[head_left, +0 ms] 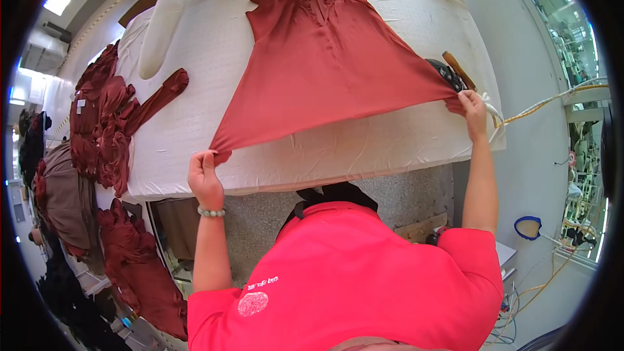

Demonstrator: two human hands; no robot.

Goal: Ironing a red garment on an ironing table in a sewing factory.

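Pink-red shirt (351, 279), cut off below; left hand (206, 177) and right hand (474, 112), fingers pinched, grip a rust-red blouse (325, 71), partly hiding an iron (448, 75).

Left hand (205, 179) pinching, curled, at the near-left corner of the garment (331, 75); right hand (474, 114) pinching at its near-right corner (farther forward than the left). Bare arms (480, 185) extended toward garment, spread wide.
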